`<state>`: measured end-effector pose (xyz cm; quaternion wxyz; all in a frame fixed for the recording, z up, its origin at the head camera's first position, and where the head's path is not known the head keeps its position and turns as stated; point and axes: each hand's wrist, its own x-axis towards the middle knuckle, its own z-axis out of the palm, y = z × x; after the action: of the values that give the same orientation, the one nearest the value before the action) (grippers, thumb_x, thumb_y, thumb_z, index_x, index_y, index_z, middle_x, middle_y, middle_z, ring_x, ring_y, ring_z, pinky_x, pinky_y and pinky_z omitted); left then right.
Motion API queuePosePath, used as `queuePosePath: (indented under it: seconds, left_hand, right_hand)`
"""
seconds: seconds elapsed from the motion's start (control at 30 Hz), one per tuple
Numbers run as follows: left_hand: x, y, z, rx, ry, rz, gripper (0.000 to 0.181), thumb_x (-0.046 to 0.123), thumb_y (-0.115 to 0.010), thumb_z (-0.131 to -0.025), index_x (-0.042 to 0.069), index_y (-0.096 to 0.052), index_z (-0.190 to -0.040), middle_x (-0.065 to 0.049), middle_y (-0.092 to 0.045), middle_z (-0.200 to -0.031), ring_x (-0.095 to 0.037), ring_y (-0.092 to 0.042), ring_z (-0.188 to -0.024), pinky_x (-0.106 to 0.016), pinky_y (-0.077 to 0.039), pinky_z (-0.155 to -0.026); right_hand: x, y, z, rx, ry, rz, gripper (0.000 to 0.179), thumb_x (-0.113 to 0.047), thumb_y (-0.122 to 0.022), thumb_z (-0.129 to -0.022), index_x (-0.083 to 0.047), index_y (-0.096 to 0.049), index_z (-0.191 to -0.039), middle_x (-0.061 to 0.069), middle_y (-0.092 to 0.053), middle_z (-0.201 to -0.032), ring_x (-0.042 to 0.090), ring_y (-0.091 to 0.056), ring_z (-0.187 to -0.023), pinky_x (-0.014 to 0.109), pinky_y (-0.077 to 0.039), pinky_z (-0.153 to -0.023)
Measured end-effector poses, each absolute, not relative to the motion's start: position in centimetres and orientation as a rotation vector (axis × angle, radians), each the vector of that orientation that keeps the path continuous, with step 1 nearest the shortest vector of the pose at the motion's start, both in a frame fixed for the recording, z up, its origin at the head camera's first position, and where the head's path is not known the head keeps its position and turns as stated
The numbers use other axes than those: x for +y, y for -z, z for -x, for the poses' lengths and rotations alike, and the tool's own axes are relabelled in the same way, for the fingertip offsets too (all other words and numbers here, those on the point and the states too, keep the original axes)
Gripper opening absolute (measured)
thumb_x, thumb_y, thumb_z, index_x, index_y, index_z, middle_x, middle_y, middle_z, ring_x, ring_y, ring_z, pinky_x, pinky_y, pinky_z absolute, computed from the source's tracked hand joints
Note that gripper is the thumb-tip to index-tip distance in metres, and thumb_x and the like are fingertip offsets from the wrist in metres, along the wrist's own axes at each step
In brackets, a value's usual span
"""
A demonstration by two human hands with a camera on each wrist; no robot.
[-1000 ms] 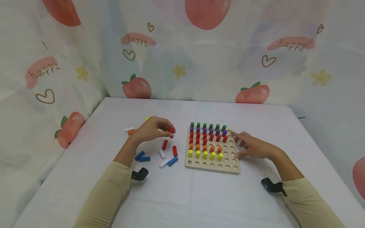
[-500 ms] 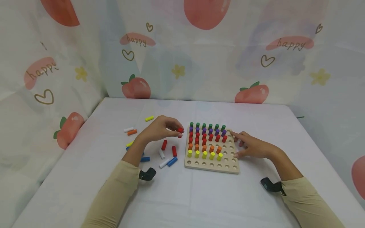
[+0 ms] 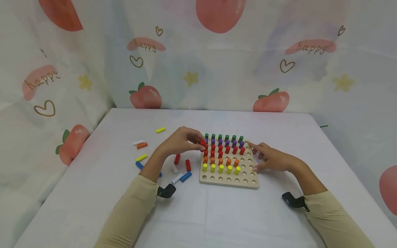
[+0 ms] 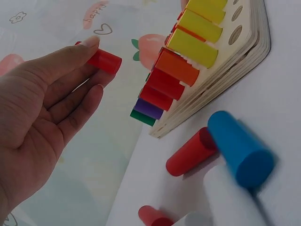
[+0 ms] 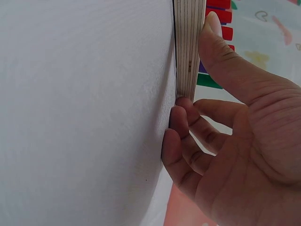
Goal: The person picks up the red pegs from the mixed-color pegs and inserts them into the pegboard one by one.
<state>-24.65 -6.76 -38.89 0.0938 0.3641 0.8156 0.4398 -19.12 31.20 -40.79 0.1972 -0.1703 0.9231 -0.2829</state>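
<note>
In the head view my left hand (image 3: 183, 141) is at the left side of a wooden pegboard (image 3: 229, 183), pinching a red peg (image 4: 107, 61) between thumb and fingertips. In the left wrist view that peg is apart from the board. Green, purple, red, orange and yellow pegs (image 3: 229, 169) stand upright in rows on the board; its front row and several holes on the right show bare. My right hand (image 3: 273, 158) holds the board's right edge, with the thumb against its side near the top face and fingers at the far corner, as the right wrist view shows.
Loose pegs lie left of the board: red (image 3: 188, 165), blue (image 3: 186, 176), white (image 3: 176, 178), orange (image 3: 142, 145) and yellow (image 3: 160, 130). Some are partly behind the left forearm. A printed cloth backdrop (image 3: 217, 75) rises behind the white table (image 3: 229, 220).
My left hand has moved right with the red peg, from over the loose pegs to the board's left rows. The right hand keeps its place on the board; the head view shifts slightly.
</note>
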Motion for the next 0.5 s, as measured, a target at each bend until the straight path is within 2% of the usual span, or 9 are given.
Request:
queuePosePath:
  seconds: [0.3, 0.5]
  left_hand:
    - [-4.5, 39.2, 24.6, 2.365, -1.315, -1.124, 0.024, 0.015, -0.081, -0.093, 0.008, -0.077, -0.115, 0.004, -0.074, -0.106, -0.011, -0.069, -0.1, -0.027, -0.055, -0.091]
    - [-3.0, 38.9, 24.5, 2.326, -1.313, -1.157, 0.023, 0.016, -0.08, -0.093, 0.008, -0.077, -0.115, 0.006, -0.074, -0.104, -0.01, -0.069, -0.095, -0.026, -0.055, -0.09]
  right_hand:
    - [31.2, 40.8, 19.1, 2.58, 0.799, 0.46, 0.103, -0.037, -0.085, -0.086, -0.003, -0.025, -0.163, 0.012, -0.046, -0.126, 0.028, -0.046, -0.109, 0.038, -0.051, -0.085]
    - [31.2, 40.8, 19.1, 2.59, 0.789, 0.491, 0.103, -0.037, -0.085, -0.086, -0.002, -0.026, -0.162, 0.012, -0.047, -0.127, 0.028, -0.046, -0.109, 0.038, -0.051, -0.086]
